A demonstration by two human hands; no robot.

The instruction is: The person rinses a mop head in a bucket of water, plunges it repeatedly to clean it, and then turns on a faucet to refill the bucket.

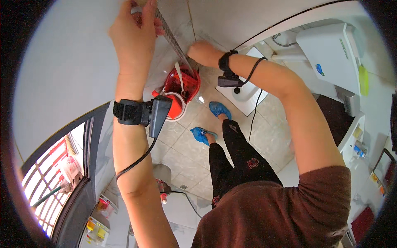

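Note:
My left hand [133,37] is raised at the top edge, its fingers curled round the upper end of a long grey textured pole [170,36]. The pole slants down toward a red bucket [195,91] on the floor, which has a white handle [179,74] and an orange-red part at its near side. Beside the lower stretch of the pole, my right hand [203,53] is closed by the wall corner. Its fingertips are turned away, so what it grips, if anything, is hidden. Both wrists wear black straps with small dark devices and cables.
A white squat toilet pan [248,96] is set in the tiled floor to the right, below a white cistern [331,53]. My feet in blue shoe covers [220,109] stand near the bucket. A dark-framed barred window [89,161] is at left; a cable [255,113] hangs by my legs.

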